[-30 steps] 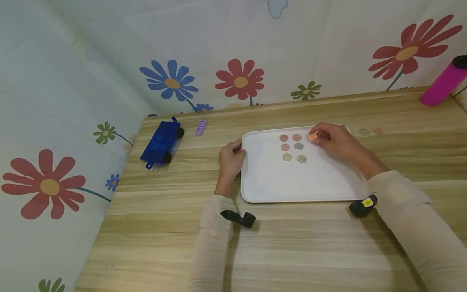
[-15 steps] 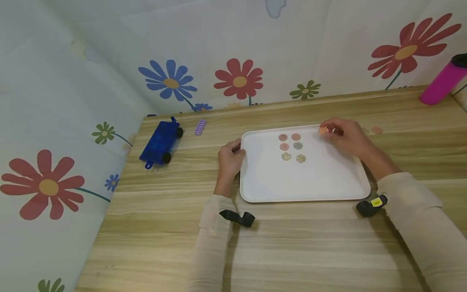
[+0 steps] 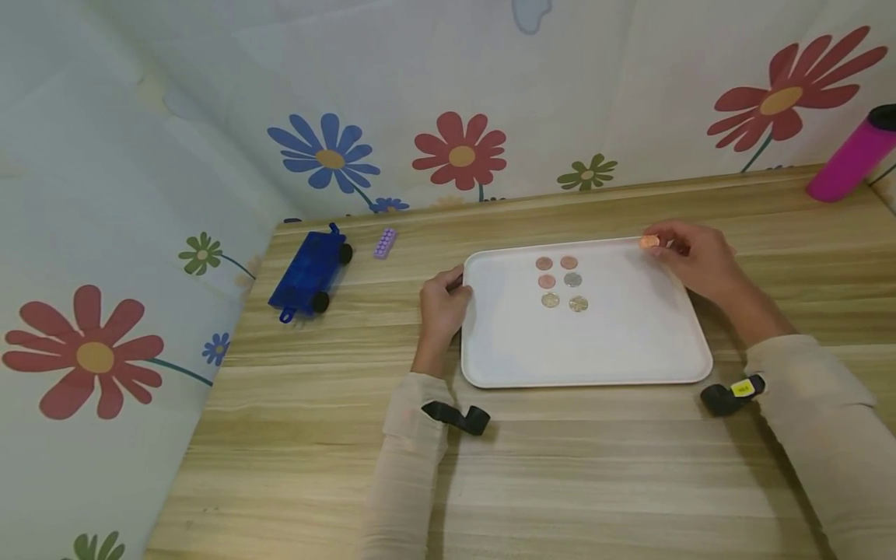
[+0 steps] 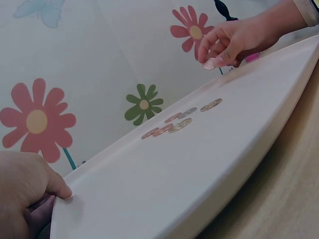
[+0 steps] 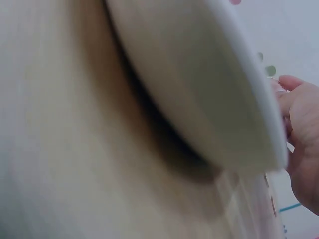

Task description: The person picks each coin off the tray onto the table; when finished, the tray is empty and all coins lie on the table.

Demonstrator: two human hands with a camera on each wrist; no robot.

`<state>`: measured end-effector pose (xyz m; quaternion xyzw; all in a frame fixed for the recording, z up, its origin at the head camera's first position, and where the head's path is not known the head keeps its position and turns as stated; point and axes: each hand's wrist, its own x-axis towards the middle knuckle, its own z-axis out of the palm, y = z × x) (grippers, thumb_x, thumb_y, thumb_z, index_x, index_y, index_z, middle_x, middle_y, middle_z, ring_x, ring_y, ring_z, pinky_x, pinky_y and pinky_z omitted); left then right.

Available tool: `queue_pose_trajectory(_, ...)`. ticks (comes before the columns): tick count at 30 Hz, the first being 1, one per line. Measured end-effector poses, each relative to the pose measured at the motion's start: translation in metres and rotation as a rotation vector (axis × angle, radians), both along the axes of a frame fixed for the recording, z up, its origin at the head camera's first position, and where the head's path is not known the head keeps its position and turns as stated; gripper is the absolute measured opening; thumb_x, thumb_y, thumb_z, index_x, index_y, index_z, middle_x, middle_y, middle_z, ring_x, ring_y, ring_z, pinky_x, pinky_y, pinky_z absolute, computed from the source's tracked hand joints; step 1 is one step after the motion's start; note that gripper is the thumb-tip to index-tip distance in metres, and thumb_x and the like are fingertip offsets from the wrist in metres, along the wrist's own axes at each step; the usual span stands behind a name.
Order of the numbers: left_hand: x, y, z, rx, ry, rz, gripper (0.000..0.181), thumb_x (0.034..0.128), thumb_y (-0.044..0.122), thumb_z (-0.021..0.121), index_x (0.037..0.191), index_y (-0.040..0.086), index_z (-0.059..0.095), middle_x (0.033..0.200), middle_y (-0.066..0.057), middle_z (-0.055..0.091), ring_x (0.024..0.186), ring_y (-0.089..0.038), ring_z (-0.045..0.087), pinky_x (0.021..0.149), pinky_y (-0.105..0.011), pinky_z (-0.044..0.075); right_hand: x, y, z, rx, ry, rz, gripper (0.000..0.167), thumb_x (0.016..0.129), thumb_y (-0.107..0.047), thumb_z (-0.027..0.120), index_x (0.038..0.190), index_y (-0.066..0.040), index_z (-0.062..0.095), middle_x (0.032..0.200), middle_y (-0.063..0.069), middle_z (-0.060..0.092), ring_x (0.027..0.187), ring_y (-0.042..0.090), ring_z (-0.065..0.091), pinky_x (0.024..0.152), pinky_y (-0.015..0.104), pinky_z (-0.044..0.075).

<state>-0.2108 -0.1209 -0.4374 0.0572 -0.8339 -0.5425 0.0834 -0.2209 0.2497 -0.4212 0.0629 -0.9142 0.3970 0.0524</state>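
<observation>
A white tray point(image 3: 588, 350) lies on the wooden table, bearing several coins point(image 3: 572, 279) in pairs, some copper-coloured, some silver or yellowish. At its left rim my left hand point(image 3: 444, 307) grips the edge, thumb on top; the left wrist view shows that thumb point(image 4: 60, 188) on the rim. My right hand point(image 3: 700, 257) pinches a copper-coloured coin point(image 3: 650, 242) between thumb and fingers, above the tray's far right corner. In the left wrist view the pinched coin point(image 4: 209, 64) is held above the surface. The right wrist view is blurred, with the right hand point(image 5: 304, 134) beyond the tray rim.
Left of the tray sit a blue toy wagon point(image 3: 311, 272) with black wheels and a purple toy brick point(image 3: 385, 243). A pink bottle point(image 3: 850, 159) with a black lid stands at the far right. A flower-patterned wall covering point(image 3: 532, 101) closes off the table's back.
My right hand has moved right across the tray with the copper-coloured coin, from near the coin rows to the far right corner. The left hand and the other coins have stayed put.
</observation>
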Motion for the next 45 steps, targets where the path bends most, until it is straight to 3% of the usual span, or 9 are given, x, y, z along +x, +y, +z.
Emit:
queue_pose_trajectory(10,0.0,0.0,0.001,0.0,-0.01,-0.001,0.041,0.0872,-0.008,0.062,0.128,-0.008,0.065,0.117,-0.027,0.073,0.109,-0.033,0.07,0.097,-0.041,0.06,0.001,0.028,-0.002,0.035,-0.006,-0.095,0.036,0.101,-0.024,0.062,0.132,-0.005,0.063,0.102,0.01,0.059,0.081,0.01,0.045,0.06,0.011,0.039)
queue_pose_trajectory(18,-0.001,0.0,0.0,-0.005,-0.02,0.002,0.041,0.0871,-0.008,0.062,0.128,-0.008,0.065,0.118,-0.026,0.073,0.109,-0.033,0.07,0.098,-0.041,0.06,0.005,0.062,-0.004,0.074,0.025,-0.162,0.042,0.1,-0.026,0.063,0.133,-0.002,0.062,0.093,-0.008,0.059,0.076,-0.004,0.041,0.06,0.006,0.035)
queue_pose_trajectory(20,0.0,0.0,0.0,-0.004,-0.021,0.002,0.041,0.0873,-0.008,0.062,0.129,-0.008,0.065,0.118,-0.027,0.073,0.11,-0.033,0.07,0.098,-0.041,0.06,0.006,0.072,-0.004,0.088,0.021,-0.185,0.044,0.1,-0.028,0.064,0.134,-0.001,0.061,0.086,-0.021,0.055,0.074,-0.009,0.039,0.06,0.006,0.034)
queue_pose_trajectory(23,0.0,0.0,0.001,-0.002,-0.025,0.004,0.041,0.0876,-0.008,0.062,0.129,-0.007,0.065,0.118,-0.026,0.072,0.11,-0.033,0.07,0.098,-0.041,0.06,0.009,0.087,-0.006,0.108,0.004,-0.223,0.047,0.1,-0.032,0.063,0.134,0.001,0.06,0.085,-0.018,0.058,0.072,-0.014,0.037,0.06,0.005,0.033)
queue_pose_trajectory(25,0.0,0.0,0.001,-0.002,-0.03,0.004,0.041,0.0877,-0.008,0.062,0.129,-0.007,0.065,0.118,-0.026,0.072,0.11,-0.033,0.069,0.098,-0.041,0.06,0.011,0.096,-0.007,0.109,0.002,-0.242,0.046,0.101,-0.032,0.061,0.132,0.002,0.061,0.079,-0.029,0.05,0.071,-0.015,0.036,0.06,0.005,0.032)
queue_pose_trajectory(28,-0.001,0.0,0.001,-0.006,-0.033,0.002,0.041,0.0879,-0.007,0.062,0.129,-0.007,0.065,0.118,-0.026,0.073,0.11,-0.033,0.069,0.098,-0.04,0.06,0.013,0.104,-0.011,0.127,0.024,-0.236,0.037,0.101,-0.022,0.061,0.126,0.005,0.062,0.078,-0.022,0.051,0.068,-0.016,0.035,0.058,0.004,0.032)
queue_pose_trajectory(31,-0.001,0.0,0.001,-0.006,-0.029,0.001,0.041,0.0878,-0.008,0.062,0.129,-0.007,0.065,0.118,-0.026,0.072,0.11,-0.034,0.069,0.099,-0.041,0.06,0.013,0.108,-0.012,0.154,0.014,-0.201,0.03,0.101,-0.013,0.06,0.122,0.008,0.062,0.085,0.008,0.065,0.066,-0.018,0.032,0.057,0.004,0.03)
queue_pose_trajectory(34,-0.001,0.0,0.001,-0.003,-0.026,0.003,0.042,0.0876,-0.008,0.062,0.129,-0.007,0.065,0.118,-0.027,0.072,0.11,-0.034,0.069,0.099,-0.041,0.06,0.011,0.109,-0.012,0.178,-0.006,-0.167,0.03,0.101,-0.01,0.059,0.122,0.011,0.061,0.103,0.036,0.061,0.067,-0.02,0.03,0.058,0.003,0.029)
queue_pose_trajectory(45,0.0,0.0,0.001,-0.004,-0.023,-0.003,0.042,0.0879,-0.007,0.062,0.129,-0.007,0.065,0.119,-0.027,0.072,0.112,-0.034,0.069,0.099,-0.04,0.06,0.008,0.113,-0.009,0.203,-0.063,-0.168,0.032,0.102,-0.015,0.059,0.117,0.012,0.064,0.097,0.033,0.065,0.065,-0.019,0.032,0.055,0.006,0.032)
